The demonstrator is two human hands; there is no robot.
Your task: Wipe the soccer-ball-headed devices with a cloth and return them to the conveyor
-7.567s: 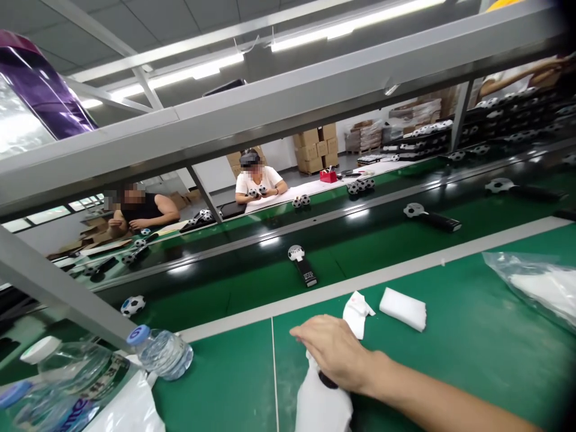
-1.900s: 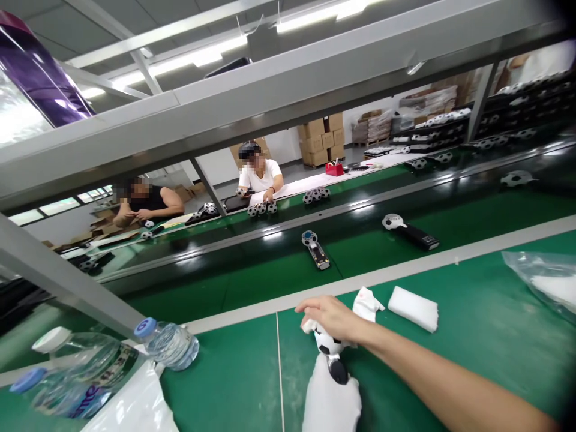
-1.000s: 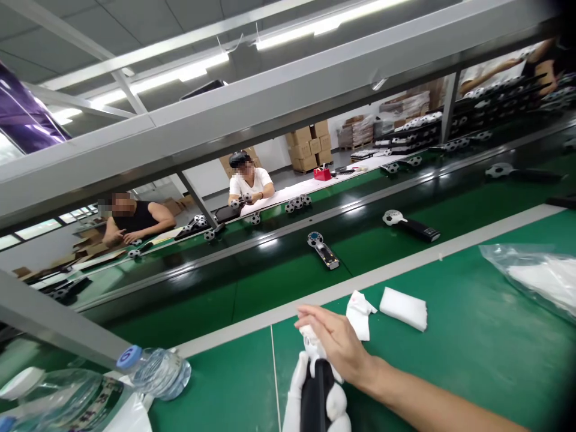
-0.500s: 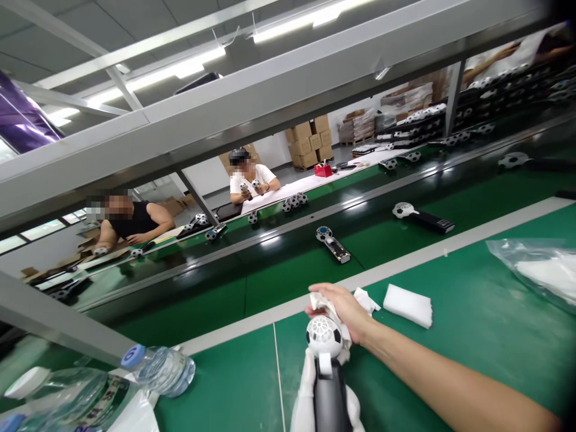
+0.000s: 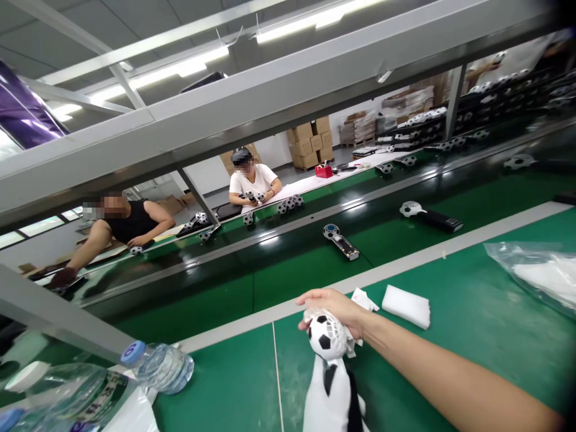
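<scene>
Near centre, left hand (image 5: 328, 409) grips 1 ball-topped device (image 5: 327, 337); right hand (image 5: 336, 303) holds tissue (image 5: 351, 347), seemingly wiping; next stroke needs steadiness.

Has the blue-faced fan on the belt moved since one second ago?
Yes, the fan moved rightward in view, against the white line on the table.

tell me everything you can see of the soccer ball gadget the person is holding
The soccer ball gadget has a round white head with black patches and a slotted grille on one side, apparently glossy plastic, and a black handle, mostly hidden. It is held above the green worktop, head pointing away from the wearer. The white-gloved left hand grips the handle; crumpled white tissue lies between the bare right hand and the head.
</scene>
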